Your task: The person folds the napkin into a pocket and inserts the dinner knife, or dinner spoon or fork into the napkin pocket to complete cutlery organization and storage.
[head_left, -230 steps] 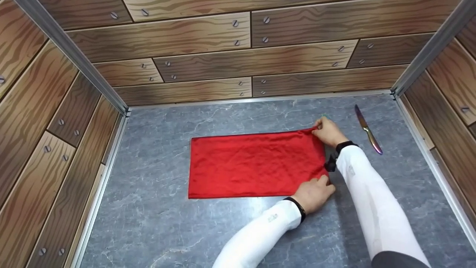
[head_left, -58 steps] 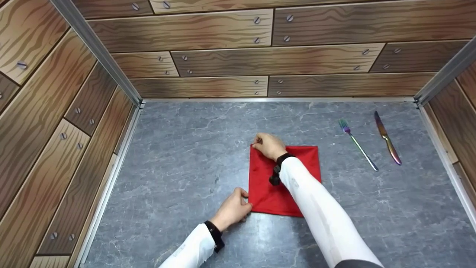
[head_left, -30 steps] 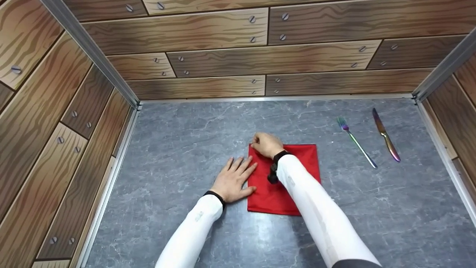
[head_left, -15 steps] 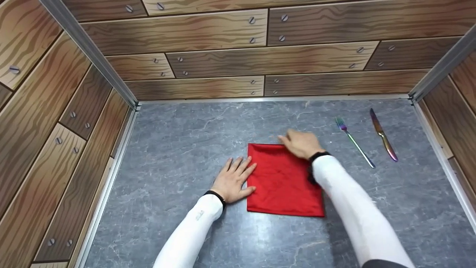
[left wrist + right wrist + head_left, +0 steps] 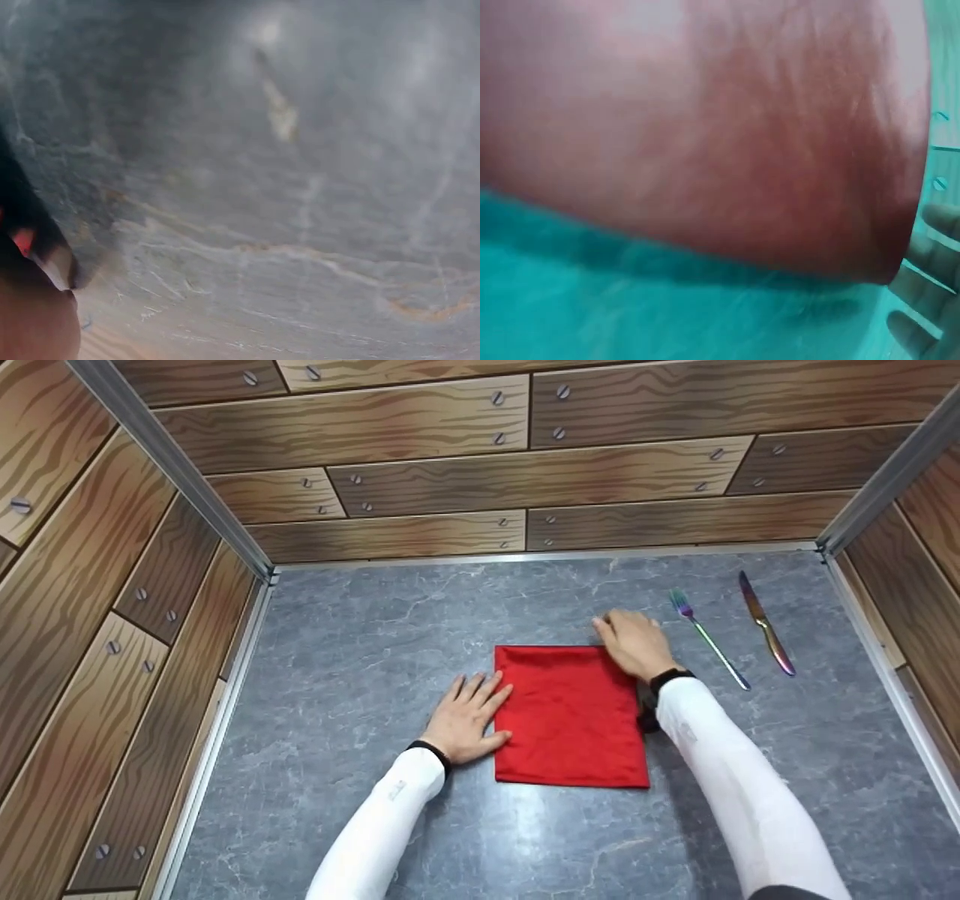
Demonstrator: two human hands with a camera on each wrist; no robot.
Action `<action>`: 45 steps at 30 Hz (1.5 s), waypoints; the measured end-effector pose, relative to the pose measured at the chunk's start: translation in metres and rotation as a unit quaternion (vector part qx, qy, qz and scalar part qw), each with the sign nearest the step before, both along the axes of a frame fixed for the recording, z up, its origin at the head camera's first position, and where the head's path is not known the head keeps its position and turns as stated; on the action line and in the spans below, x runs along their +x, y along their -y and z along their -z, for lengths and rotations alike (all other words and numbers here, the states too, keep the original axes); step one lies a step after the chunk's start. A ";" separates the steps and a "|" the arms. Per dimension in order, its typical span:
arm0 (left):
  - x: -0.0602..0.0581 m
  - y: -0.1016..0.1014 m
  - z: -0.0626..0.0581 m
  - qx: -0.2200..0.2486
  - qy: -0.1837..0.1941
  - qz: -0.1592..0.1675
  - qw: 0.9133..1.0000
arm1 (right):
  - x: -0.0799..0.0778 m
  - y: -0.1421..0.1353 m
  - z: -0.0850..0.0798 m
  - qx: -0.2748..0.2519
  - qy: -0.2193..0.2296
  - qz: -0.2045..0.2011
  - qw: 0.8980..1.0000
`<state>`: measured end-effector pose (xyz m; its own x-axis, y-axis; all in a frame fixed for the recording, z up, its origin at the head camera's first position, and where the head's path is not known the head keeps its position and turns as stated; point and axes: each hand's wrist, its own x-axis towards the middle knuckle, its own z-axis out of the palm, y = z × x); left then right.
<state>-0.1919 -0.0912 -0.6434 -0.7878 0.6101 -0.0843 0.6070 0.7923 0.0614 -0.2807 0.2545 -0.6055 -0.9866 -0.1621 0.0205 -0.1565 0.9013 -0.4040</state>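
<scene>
A red cloth (image 5: 568,720), folded to a near square, lies flat on the grey marbled surface. My left hand (image 5: 465,720) is laid flat with fingers spread, its fingertips and thumb over the cloth's left edge. At the far right corner of the cloth is my right hand (image 5: 634,641), palm down, touching or just above it. In the right wrist view the fingers (image 5: 930,292) of that hand look loosely extended beside the cloth's corner, pinching nothing. The left wrist view shows mostly blurred tabletop and a bit of skin.
To the right lie a rainbow-coloured fork (image 5: 709,639) and, beyond it, a knife (image 5: 765,622) of similar finish. Wood-patterned walls (image 5: 420,472) stand at the back and both sides, with metal strips along their base.
The long red cloth has been folded over to about half its length. My left hand has flattened onto its left edge. My right hand has slid rightward along the far edge from the far left corner.
</scene>
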 end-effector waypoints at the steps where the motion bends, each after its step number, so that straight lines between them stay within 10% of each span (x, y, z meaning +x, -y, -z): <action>1: -0.001 -0.001 -0.002 0.008 -0.002 -0.002 1.000 | 0.005 -0.002 0.000 -0.003 -0.011 0.003 1.000; 15: -0.028 -0.064 -0.011 0.020 -0.041 0.007 0.999 | 0.074 0.024 0.017 0.099 -0.003 -0.137 0.986; 23: -0.036 -0.063 0.008 0.013 -0.038 -0.030 0.999 | 0.072 0.026 0.027 0.101 0.022 -0.134 0.986; 45: -0.054 -0.045 0.003 0.034 0.005 -0.074 0.997 | 0.046 0.018 0.033 0.085 0.033 -0.115 0.989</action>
